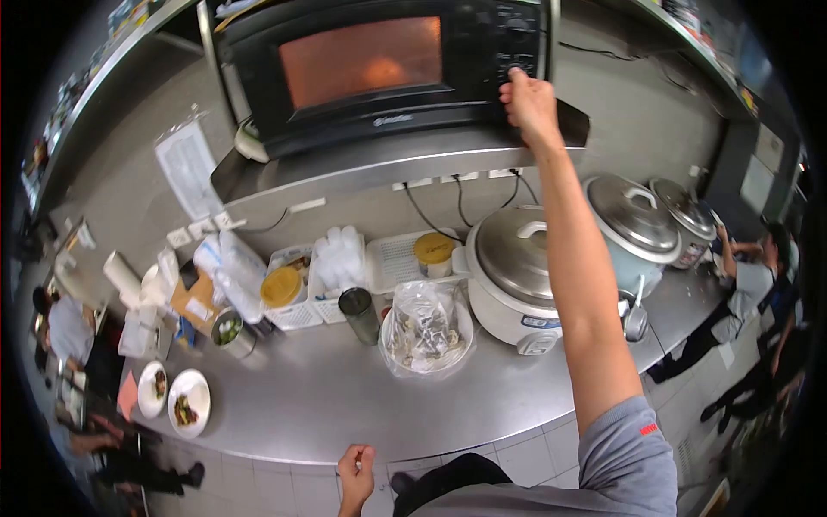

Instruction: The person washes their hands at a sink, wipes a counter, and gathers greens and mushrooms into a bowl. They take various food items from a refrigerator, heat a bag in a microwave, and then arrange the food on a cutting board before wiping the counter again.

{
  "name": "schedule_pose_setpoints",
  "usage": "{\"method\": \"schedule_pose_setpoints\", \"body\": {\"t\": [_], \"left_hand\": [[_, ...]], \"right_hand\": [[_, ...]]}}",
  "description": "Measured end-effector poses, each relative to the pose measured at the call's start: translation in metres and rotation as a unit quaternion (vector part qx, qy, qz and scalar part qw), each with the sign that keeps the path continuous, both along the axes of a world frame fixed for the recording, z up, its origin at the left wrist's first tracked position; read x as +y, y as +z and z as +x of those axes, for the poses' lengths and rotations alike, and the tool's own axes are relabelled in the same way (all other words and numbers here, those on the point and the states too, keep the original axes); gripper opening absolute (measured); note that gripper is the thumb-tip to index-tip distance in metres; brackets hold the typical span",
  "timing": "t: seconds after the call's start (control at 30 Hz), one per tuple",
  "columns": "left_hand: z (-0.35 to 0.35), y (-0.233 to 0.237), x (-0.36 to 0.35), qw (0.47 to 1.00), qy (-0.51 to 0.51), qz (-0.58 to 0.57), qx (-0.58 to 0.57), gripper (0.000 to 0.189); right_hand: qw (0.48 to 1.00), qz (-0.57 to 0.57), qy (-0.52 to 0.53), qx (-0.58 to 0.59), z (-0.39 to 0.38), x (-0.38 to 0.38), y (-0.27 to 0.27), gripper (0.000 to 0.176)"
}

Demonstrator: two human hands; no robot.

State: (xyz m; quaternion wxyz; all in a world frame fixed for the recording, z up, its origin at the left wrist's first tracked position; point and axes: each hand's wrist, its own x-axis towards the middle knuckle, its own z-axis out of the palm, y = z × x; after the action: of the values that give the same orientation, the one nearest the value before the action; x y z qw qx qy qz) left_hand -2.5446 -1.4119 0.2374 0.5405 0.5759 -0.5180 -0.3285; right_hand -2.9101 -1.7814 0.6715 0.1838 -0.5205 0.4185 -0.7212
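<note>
A black microwave (362, 65) stands on a steel shelf, its window glowing orange. My right hand (528, 102) is raised to the control panel at its right side. The fingers are curled in, and one fingertip touches the panel near the lower buttons. I see nothing held in that hand. My left hand (356, 465) hangs low by the counter's front edge, loosely closed, with nothing visible in it. Nearest to it is the steel counter (310, 422). My right forearm passes in front of a large rice cooker (508, 258) and hides part of it.
On the counter are a plastic-covered bowl (426, 332), a dark tumbler (359, 314), a metal container of greens (233, 332), and two white bowls of food, one being the larger bowl (189, 405). More cookers (633, 215) stand at right. Other people are at both sides.
</note>
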Motion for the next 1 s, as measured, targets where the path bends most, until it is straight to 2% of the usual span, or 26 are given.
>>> {"method": "schedule_pose_setpoints", "body": {"t": [0.1, 0.17, 0.2, 0.23, 0.27, 0.3, 0.33, 0.37, 0.43, 0.47, 0.5, 0.53, 0.57, 0.6, 0.63, 0.67, 0.7, 0.73, 0.77, 0.8, 0.83, 0.87, 0.9, 0.93, 1.0], "left_hand": [[-0.013, -0.034, 0.049, 0.992, 0.103, 0.070, 0.033, 0.022], [-0.028, -0.043, 0.083, 0.988, 0.129, 0.080, -0.028, 0.025], [-0.039, -0.044, 0.095, 0.983, 0.154, 0.093, -0.023, 0.026], [-0.051, -0.045, 0.105, 0.979, 0.172, 0.110, -0.019, 0.024], [-0.064, -0.037, 0.113, 0.974, 0.189, 0.122, -0.025, 0.021], [-0.075, -0.039, 0.123, 0.971, 0.199, 0.128, -0.025, 0.019], [-0.084, -0.047, 0.135, 0.973, 0.202, 0.104, -0.041, 0.018], [-0.093, -0.036, 0.149, 0.973, 0.204, 0.104, -0.032, 0.020], [-0.115, -0.030, 0.182, 0.955, 0.271, 0.105, -0.059, 0.020], [-0.124, -0.029, 0.199, 0.949, 0.289, 0.110, -0.057, 0.020], [-0.132, -0.029, 0.216, 0.946, 0.301, 0.110, -0.055, 0.019], [-0.142, -0.042, 0.225, 0.935, 0.326, 0.113, -0.076, 0.016], [-0.150, -0.048, 0.242, 0.928, 0.348, 0.109, -0.070, 0.016], [-0.159, -0.054, 0.259, 0.910, 0.390, 0.112, -0.083, 0.015], [-0.165, -0.059, 0.272, 0.890, 0.430, 0.116, -0.095, 0.014], [-0.171, -0.065, 0.287, 0.872, 0.467, 0.112, -0.098, 0.012], [-0.177, -0.067, 0.302, 0.852, 0.506, 0.104, -0.089, 0.011], [-0.180, -0.072, 0.315, 0.837, 0.526, 0.123, -0.084, 0.010], [-0.184, -0.076, 0.333, 0.821, 0.546, 0.145, -0.078, 0.009], [-0.189, -0.076, 0.349, 0.804, 0.572, 0.152, -0.061, 0.009], [-0.190, -0.076, 0.365, 0.795, 0.587, 0.139, -0.058, 0.010], [-0.190, -0.079, 0.381, 0.789, 0.599, 0.122, -0.060, 0.011], [-0.194, -0.085, 0.398, 0.779, 0.613, 0.121, -0.053, 0.011], [-0.197, -0.092, 0.415, 0.758, 0.640, 0.123, -0.007, 0.011], [-0.203, -0.112, 0.451, 0.718, 0.684, 0.120, 0.050, 0.011]], "right_hand": [[0.999, -0.028, 0.045, -0.006, 0.000, 0.006, -0.005, 0.041], [0.996, -0.007, 0.086, 0.013, -0.012, 0.000, -0.006, 0.043], [0.996, 0.018, 0.084, -0.012, -0.016, -0.013, -0.002, 0.044], [0.989, 0.034, 0.140, 0.012, -0.044, -0.046, -0.001, 0.039], [0.985, 0.002, 0.165, -0.040, -0.054, -0.072, -0.004, 0.042], [0.984, -0.019, 0.178, -0.006, -0.051, -0.082, 0.005, 0.047], [0.983, 0.080, 0.154, 0.064, -0.064, -0.077, 0.003, 0.064], [0.964, 0.175, 0.135, 0.147, -0.023, 0.001, 0.007, 0.082], [0.998, -0.025, 0.056, 0.006, -0.019, -0.038, 0.004, 0.039], [0.996, -0.033, 0.080, 0.002, -0.010, -0.023, 0.007, 0.029], [0.989, -0.059, 0.137, 0.022, -0.008, -0.010, 0.006, 0.030], [0.995, -0.063, 0.079, 0.019, 0.008, 0.008, 0.002, 0.030], [0.995, -0.029, 0.090, -0.022, 0.004, -0.007, 0.004, 0.030], [0.990, -0.090, 0.098, -0.037, 0.015, 0.009, -0.005, 0.031], [0.972, -0.066, 0.222, -0.043, 0.000, -0.023, -0.005, 0.040], [0.962, -0.059, 0.267, 0.020, -0.012, -0.067, -0.014, 0.051], [0.944, -0.054, 0.314, 0.087, 0.011, -0.063, -0.015, 0.072], [0.928, -0.165, 0.245, 0.227, 0.037, -0.058, -0.030, 0.053], [0.879, -0.277, 0.168, 0.350, 0.079, 0.000, -0.063, 0.042], [0.911, -0.144, 0.270, 0.277, 0.127, 0.037, -0.098, 0.046], [0.912, 0.003, 0.356, 0.204, 0.163, 0.080, -0.130, 0.051], [0.851, 0.067, 0.452, 0.258, 0.194, 0.157, -0.141, 0.040], [0.813, 0.115, 0.552, 0.143, 0.235, 0.235, -0.181, 0.027], [0.718, 0.126, 0.652, 0.209, 0.263, 0.281, -0.210, 0.021], [0.581, 0.232, 0.729, 0.277, 0.315, 0.377, -0.269, 0.013]]}}
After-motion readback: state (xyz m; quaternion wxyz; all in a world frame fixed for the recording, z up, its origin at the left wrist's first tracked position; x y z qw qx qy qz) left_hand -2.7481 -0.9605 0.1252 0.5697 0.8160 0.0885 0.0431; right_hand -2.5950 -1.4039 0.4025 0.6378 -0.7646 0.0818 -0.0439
